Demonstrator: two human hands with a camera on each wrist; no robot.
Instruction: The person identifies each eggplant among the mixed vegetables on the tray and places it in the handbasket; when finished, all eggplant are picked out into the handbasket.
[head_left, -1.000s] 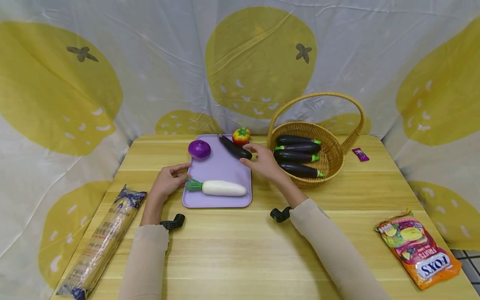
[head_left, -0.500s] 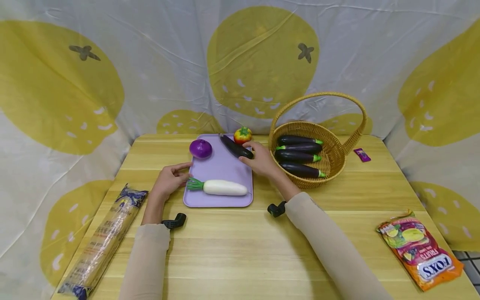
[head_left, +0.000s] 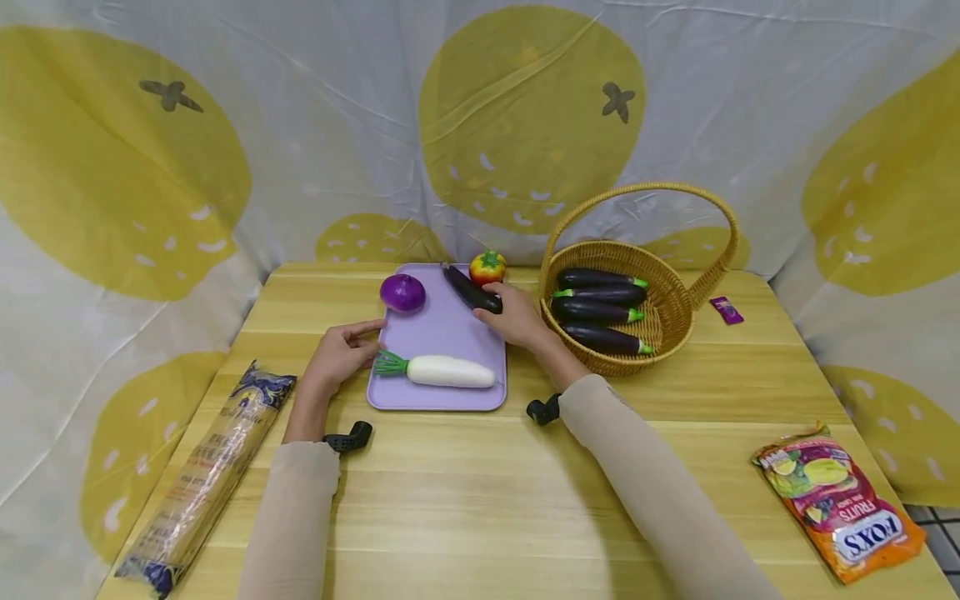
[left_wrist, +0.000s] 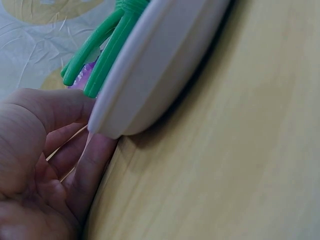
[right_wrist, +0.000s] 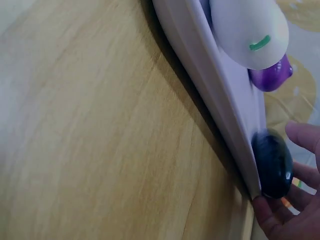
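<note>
A lilac tray [head_left: 438,333] holds a white radish [head_left: 450,372] with green leaves, a purple onion [head_left: 402,293] and a dark eggplant [head_left: 468,288]. My right hand [head_left: 517,315] is at the eggplant's near end, fingers and thumb on either side. In the right wrist view the thumb [right_wrist: 303,135] stands apart from the eggplant [right_wrist: 274,167], while lower fingertips meet the tray's edge. At the tray's left rim [left_wrist: 150,75], the fingers of my left hand [head_left: 335,358] touch it, relaxed, near the radish leaves [left_wrist: 107,55].
A wicker basket [head_left: 671,333] with a tall handle holds several eggplants [head_left: 603,339]. Behind the tray sits a round red-and-yellow fruit [head_left: 488,268]. A long noodle-like packet [head_left: 210,475] lies left, a FOX'S candy bag [head_left: 840,500] right, and a small purple sachet [head_left: 727,310] beside the basket.
My right hand has moved slightly left and closer around the eggplant's near end. The left hand stays at the tray's rim, and the tray and vegetables have not visibly moved.
</note>
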